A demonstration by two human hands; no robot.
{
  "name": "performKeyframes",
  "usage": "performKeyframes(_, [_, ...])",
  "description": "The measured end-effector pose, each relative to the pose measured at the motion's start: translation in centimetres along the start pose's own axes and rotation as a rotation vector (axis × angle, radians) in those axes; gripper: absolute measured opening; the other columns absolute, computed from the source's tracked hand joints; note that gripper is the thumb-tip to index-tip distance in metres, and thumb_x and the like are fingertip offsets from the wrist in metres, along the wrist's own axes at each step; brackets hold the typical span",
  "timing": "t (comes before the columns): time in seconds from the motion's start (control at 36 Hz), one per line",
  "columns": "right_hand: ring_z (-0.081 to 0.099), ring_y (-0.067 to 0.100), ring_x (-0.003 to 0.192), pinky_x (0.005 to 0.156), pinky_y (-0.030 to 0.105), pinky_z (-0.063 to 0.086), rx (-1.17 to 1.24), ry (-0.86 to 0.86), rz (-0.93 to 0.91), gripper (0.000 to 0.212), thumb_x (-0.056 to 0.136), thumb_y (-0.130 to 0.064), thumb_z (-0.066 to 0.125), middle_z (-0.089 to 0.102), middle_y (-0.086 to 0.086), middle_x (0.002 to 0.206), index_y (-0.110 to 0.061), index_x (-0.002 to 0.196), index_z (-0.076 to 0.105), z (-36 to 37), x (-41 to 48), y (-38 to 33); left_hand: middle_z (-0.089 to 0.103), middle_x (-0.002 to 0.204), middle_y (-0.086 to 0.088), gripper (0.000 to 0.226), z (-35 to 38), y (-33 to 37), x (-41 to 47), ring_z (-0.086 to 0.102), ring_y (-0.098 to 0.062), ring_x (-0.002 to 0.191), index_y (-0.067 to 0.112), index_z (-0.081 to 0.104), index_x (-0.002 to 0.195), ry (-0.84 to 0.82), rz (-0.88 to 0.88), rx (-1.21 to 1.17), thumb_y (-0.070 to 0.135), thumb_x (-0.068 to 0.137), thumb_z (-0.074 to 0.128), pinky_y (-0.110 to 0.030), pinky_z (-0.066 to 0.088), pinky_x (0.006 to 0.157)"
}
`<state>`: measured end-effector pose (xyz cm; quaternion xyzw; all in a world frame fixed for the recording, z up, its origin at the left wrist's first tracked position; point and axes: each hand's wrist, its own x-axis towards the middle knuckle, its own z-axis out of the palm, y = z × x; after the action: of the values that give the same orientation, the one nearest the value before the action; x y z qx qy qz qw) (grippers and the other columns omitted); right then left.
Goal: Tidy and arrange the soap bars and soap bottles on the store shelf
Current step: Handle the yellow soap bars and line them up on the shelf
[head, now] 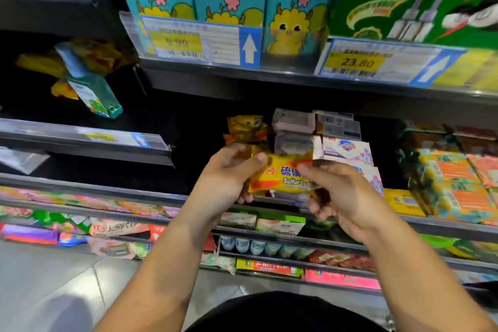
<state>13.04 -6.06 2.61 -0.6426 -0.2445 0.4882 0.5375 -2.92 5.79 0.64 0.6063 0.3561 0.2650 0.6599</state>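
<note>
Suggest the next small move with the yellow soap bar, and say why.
Probably set the yellow soap bar, held by the left hand and right hand, onto the yellow packs just behind it: the wrappers look alike, and it is off the shelf.

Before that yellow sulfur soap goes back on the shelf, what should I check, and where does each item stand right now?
1. Grip: left hand and right hand both hold the yellow soap bar: ok.
2. Label faces the camera, readable: ok.
3. Matching yellow stack visible just behind the bar: ok.
4. Room on top of that stack: cannot tell, too dark.
5. Teal bottle at upper left upright: not ok, it leans.
</note>
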Motion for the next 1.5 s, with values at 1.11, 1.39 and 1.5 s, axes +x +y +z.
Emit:
performKeyframes(1.11, [0.059,0.004,0.114,0.100,0.019,0.044,-1.012,0.204,-0.642,0.036,0.090,-0.030,0.068,0.065,-0.012,0.123,-0.045,0.121,0.060,-2.5,5.6,0.7,0.045,0.151,0.002,0.069,-3.9,-1.7,5.2,0.027,-0.025,0.147,0.037,0.026,0.154,-0.133,0.108,1.373,0.059,0.094,0.052,-0.042,0.021,0.121])
performKeyframes(1.39, [-0.014,0.026,0.154,0.122,0.051,-0.009,-1.401,0.127,-0.199,0.064,0.101,-0.063,0.021,-0.011,-0.005,0.168,-0.048,0.155,-0.009,-4.3,6.2,3.4,0.010,0.164,0.017,0.055,-3.5,-4.0,4.7,0.003,-0.021,0.152,0.048,0.036,0.148,-0.134,0.272,1.353,0.059,0.096,0.044,-0.047,0.013,0.119])
performKeyframes(1.5, [-0.010,0.027,0.154,0.122,0.052,-0.007,-1.379,0.147,-0.243,0.058,0.101,-0.061,0.020,-0.004,-0.005,0.168,-0.052,0.154,-0.002,-4.2,6.2,3.6,-0.015,0.161,0.022,0.056,-2.9,-4.9,4.5,-0.020,-0.015,0.150,0.053,0.011,0.152,-0.224,0.197,1.329,0.063,0.098,0.022,-0.049,-0.002,0.121])
